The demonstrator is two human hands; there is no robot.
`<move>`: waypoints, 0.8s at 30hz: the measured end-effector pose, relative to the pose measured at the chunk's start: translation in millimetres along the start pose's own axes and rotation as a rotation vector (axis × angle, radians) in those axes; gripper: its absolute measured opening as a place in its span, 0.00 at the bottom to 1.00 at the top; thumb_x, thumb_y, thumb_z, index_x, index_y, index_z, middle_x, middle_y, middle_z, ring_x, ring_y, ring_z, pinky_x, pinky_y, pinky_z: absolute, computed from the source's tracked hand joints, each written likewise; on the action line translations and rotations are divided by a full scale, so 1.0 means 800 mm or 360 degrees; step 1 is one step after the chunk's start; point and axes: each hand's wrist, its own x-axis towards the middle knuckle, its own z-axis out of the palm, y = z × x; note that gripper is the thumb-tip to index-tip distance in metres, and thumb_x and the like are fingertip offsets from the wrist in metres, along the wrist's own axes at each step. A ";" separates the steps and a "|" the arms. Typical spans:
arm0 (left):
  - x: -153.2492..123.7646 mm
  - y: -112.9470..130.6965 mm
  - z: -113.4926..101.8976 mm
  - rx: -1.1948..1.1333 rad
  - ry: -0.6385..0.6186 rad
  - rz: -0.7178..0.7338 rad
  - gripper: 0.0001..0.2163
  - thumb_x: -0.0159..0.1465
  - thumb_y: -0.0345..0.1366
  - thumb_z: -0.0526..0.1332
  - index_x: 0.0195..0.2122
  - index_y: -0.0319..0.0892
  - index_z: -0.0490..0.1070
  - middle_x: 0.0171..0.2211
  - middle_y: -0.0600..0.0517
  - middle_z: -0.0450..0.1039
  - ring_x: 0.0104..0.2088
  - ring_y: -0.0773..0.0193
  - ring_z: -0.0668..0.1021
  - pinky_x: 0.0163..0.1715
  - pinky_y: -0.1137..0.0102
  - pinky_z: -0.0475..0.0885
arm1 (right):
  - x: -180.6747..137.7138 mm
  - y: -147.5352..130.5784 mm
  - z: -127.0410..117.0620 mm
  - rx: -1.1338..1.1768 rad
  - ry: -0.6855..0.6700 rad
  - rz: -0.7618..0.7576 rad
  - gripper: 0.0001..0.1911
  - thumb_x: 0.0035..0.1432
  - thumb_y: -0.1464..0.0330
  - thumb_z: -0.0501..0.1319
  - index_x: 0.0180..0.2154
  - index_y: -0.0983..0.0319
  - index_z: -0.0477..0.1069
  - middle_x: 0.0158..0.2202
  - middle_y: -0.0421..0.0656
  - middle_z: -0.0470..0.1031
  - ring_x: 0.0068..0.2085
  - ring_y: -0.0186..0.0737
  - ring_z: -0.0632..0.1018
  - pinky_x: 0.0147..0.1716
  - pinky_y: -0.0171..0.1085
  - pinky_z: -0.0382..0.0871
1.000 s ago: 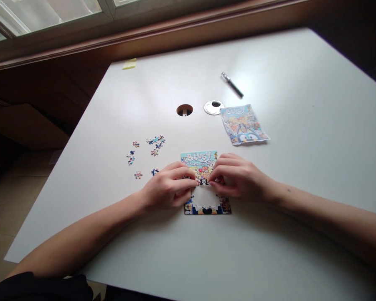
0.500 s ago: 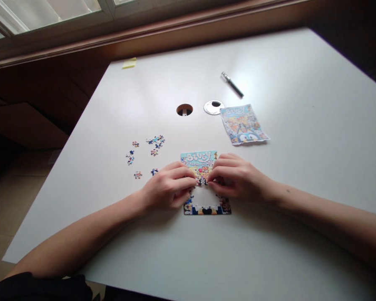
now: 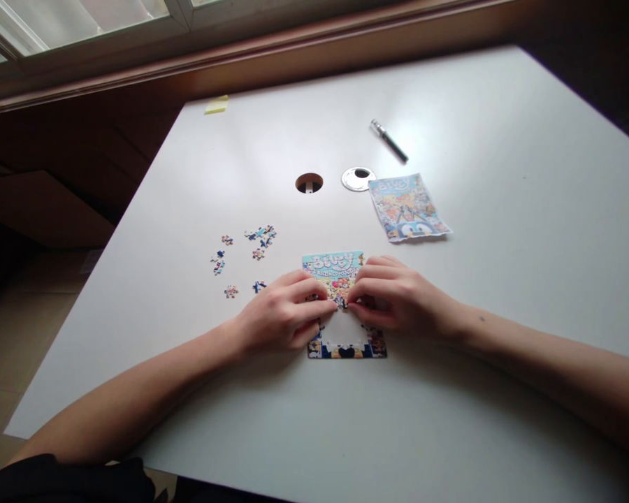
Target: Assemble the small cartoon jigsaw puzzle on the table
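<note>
A small colourful jigsaw puzzle (image 3: 333, 267) lies partly assembled on the white table (image 3: 503, 209), with a bare gap in its middle. My left hand (image 3: 280, 314) rests on the puzzle's left side, fingers curled and pinched at the centre. My right hand (image 3: 398, 297) covers the right side, its fingertips meeting the left ones over a small piece I cannot make out clearly. Several loose puzzle pieces (image 3: 259, 237) lie to the left of my left hand.
A printed reference picture (image 3: 407, 207) lies beyond my right hand. Behind it are a white round cap (image 3: 357, 179), an open cable hole (image 3: 309, 183) and a pen (image 3: 388, 141). A yellow sticky note (image 3: 217, 106) sits at the far left corner by the window sill.
My left fingertips have crept slightly right toward the puzzle's centre. Otherwise both hands stay in place.
</note>
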 end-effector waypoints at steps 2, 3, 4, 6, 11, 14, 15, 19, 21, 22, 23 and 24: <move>0.000 0.000 -0.001 0.0010 -0.0012 0.0000 0.11 0.61 0.24 0.58 0.42 0.42 0.73 0.40 0.48 0.73 0.42 0.61 0.71 0.45 0.63 0.75 | 0.000 0.000 0.001 -0.0003 -0.0002 -0.0001 0.06 0.63 0.72 0.60 0.32 0.61 0.72 0.27 0.41 0.69 0.31 0.38 0.66 0.36 0.37 0.62; 0.001 0.000 -0.001 0.0015 -0.0016 0.0000 0.10 0.61 0.24 0.58 0.42 0.42 0.73 0.40 0.48 0.73 0.42 0.60 0.71 0.45 0.63 0.75 | 0.000 0.001 0.001 -0.0004 -0.0003 -0.0003 0.05 0.63 0.72 0.60 0.32 0.61 0.72 0.27 0.41 0.69 0.31 0.38 0.66 0.36 0.37 0.62; 0.001 0.000 -0.001 0.0018 -0.0023 -0.0002 0.10 0.61 0.24 0.58 0.42 0.42 0.73 0.40 0.47 0.73 0.42 0.60 0.71 0.45 0.63 0.75 | 0.000 0.001 0.002 -0.0005 -0.0005 -0.0004 0.05 0.63 0.72 0.60 0.32 0.61 0.72 0.27 0.41 0.69 0.31 0.38 0.65 0.36 0.37 0.62; 0.001 0.000 -0.001 0.0023 -0.0033 -0.0006 0.10 0.61 0.24 0.58 0.42 0.42 0.73 0.41 0.47 0.73 0.42 0.60 0.71 0.46 0.63 0.75 | 0.000 0.002 0.002 -0.0011 -0.0013 -0.0005 0.06 0.63 0.72 0.60 0.32 0.61 0.71 0.27 0.41 0.69 0.31 0.38 0.65 0.36 0.37 0.62; 0.001 0.002 -0.001 0.0066 -0.0068 -0.0017 0.10 0.62 0.25 0.57 0.42 0.42 0.73 0.40 0.47 0.73 0.41 0.60 0.71 0.45 0.63 0.75 | -0.001 0.001 0.001 -0.0009 -0.0026 -0.0003 0.06 0.63 0.73 0.59 0.31 0.62 0.70 0.27 0.41 0.68 0.31 0.37 0.64 0.36 0.37 0.62; 0.002 0.003 -0.001 0.0092 -0.0103 -0.0026 0.10 0.62 0.25 0.57 0.42 0.41 0.73 0.40 0.46 0.73 0.41 0.60 0.71 0.45 0.63 0.74 | -0.001 0.000 0.000 -0.0005 -0.0036 0.0002 0.06 0.63 0.73 0.59 0.32 0.62 0.70 0.27 0.41 0.68 0.31 0.37 0.64 0.36 0.38 0.62; 0.002 0.004 -0.001 0.0100 -0.0109 -0.0025 0.10 0.62 0.25 0.57 0.42 0.41 0.72 0.40 0.46 0.73 0.41 0.59 0.70 0.45 0.62 0.74 | -0.001 -0.001 0.000 -0.0002 -0.0041 0.0004 0.06 0.63 0.73 0.59 0.32 0.62 0.70 0.28 0.41 0.68 0.31 0.38 0.65 0.36 0.38 0.62; 0.003 0.004 -0.002 0.0118 -0.0119 -0.0027 0.10 0.63 0.25 0.56 0.42 0.41 0.72 0.40 0.46 0.73 0.41 0.59 0.70 0.45 0.62 0.74 | -0.001 -0.001 0.000 0.0017 -0.0034 0.0003 0.05 0.63 0.73 0.59 0.32 0.62 0.70 0.28 0.41 0.68 0.32 0.38 0.65 0.36 0.38 0.62; 0.003 0.005 -0.002 0.0126 -0.0127 -0.0029 0.10 0.63 0.25 0.56 0.42 0.41 0.72 0.40 0.46 0.72 0.40 0.59 0.70 0.45 0.62 0.74 | -0.001 -0.001 0.000 0.0023 -0.0022 -0.0002 0.05 0.63 0.73 0.59 0.32 0.62 0.70 0.28 0.41 0.69 0.32 0.38 0.65 0.36 0.38 0.63; 0.004 0.005 -0.003 0.0132 -0.0129 -0.0028 0.10 0.63 0.25 0.56 0.42 0.41 0.72 0.39 0.46 0.72 0.40 0.59 0.70 0.45 0.62 0.74 | 0.000 -0.001 0.000 0.0022 -0.0012 -0.0003 0.05 0.62 0.73 0.59 0.32 0.62 0.70 0.28 0.41 0.69 0.32 0.38 0.66 0.36 0.38 0.63; 0.004 0.005 -0.003 0.0140 -0.0132 -0.0026 0.10 0.63 0.25 0.56 0.42 0.41 0.72 0.39 0.46 0.72 0.40 0.59 0.70 0.45 0.62 0.74 | 0.000 -0.001 0.000 0.0019 0.0001 -0.0003 0.05 0.62 0.74 0.59 0.32 0.62 0.70 0.28 0.41 0.69 0.32 0.38 0.66 0.35 0.38 0.63; 0.004 0.005 -0.003 0.0149 -0.0135 -0.0024 0.10 0.63 0.26 0.56 0.43 0.41 0.72 0.39 0.46 0.72 0.40 0.59 0.70 0.45 0.62 0.74 | 0.000 -0.001 0.000 0.0015 0.0018 -0.0004 0.05 0.62 0.74 0.60 0.32 0.62 0.71 0.28 0.42 0.69 0.32 0.38 0.66 0.35 0.38 0.63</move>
